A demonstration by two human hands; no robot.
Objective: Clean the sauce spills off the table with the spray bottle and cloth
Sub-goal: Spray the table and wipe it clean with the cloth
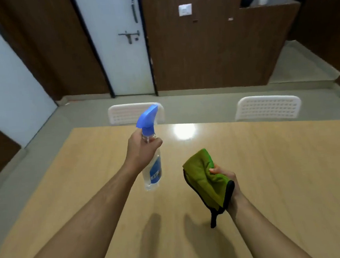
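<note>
Both forearms reached over the table: the left hand gripped the spray bottle by its neck, held aloft; the right hand clutched the bunched green cloth. No sauce spills showed, perhaps blurred out. Next, seemingly, came finding one and spraying.

The room is evenly lit from overhead. A white glare patch is thrown on the table (soft shadows nearer). Edges are bent and blurred.

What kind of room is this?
Probably a dining or meeting room indoors: a long light wooden table, two white plastic chairs pushed in at its far side, and a white door with a metal latch set in brown wood-panelled walls.
</note>
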